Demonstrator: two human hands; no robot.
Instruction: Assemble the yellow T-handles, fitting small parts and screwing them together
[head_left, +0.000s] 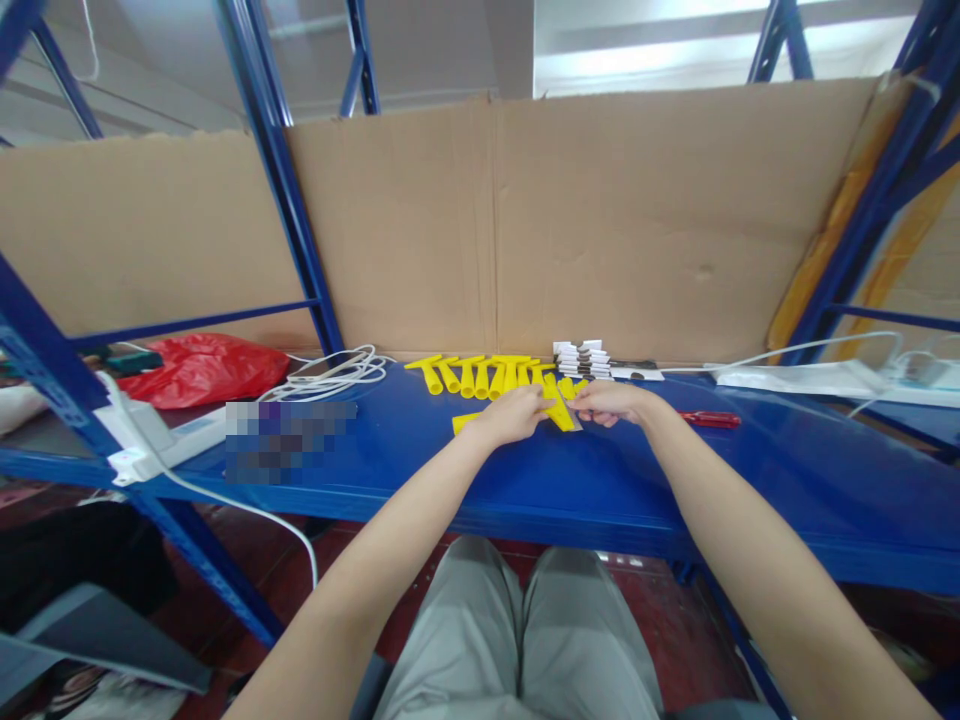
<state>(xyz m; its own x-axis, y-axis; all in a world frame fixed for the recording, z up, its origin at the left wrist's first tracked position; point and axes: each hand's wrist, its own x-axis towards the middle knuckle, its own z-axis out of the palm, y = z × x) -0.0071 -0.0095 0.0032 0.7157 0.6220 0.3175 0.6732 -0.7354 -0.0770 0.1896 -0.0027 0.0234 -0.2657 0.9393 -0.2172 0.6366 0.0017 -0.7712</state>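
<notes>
My left hand (517,412) is closed round a yellow T-shaped scraper (558,412), held just above the blue table. A thin greyish strip (574,418) runs along the scraper's right edge. The fingers of my right hand (611,402) are pinched together at this strip; their tips are partly hidden. Behind my left hand stretches a row of similar yellow T-shaped scrapers (467,378), their round handles pointing toward me. Another yellow piece (463,423) lies beside my left wrist, mostly covered by it.
Small white packs (581,358) stand stacked against the cardboard wall (637,220). A red screwdriver-like tool (711,419) lies right of my right wrist. Leftward are a coiled white cable (330,376), a red plastic bag (206,370) and a power strip (180,440). Blue posts (281,190) frame the bench.
</notes>
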